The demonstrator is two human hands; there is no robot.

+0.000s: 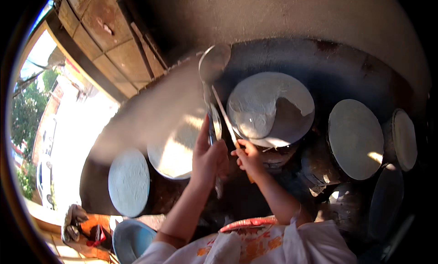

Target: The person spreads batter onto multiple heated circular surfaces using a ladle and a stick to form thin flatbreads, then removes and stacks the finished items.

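Note:
My left hand (208, 156) grips the handle of a long metal ladle (213, 63), whose round bowl is raised above the stove. My right hand (247, 158) holds a thin flat stick (224, 115) that slants up toward a round steaming plate (271, 109). That plate is partly covered with a white batter sheet, with a dark bare patch on its right side. Both hands are close together just in front of this plate.
Other round cloth-topped steamers stand around: two to the left (129, 182) (175, 150) and several to the right (356, 138) (405, 138). A blue basin (132, 239) sits at lower left. Steam drifts across the left. A dark curved wall rises behind.

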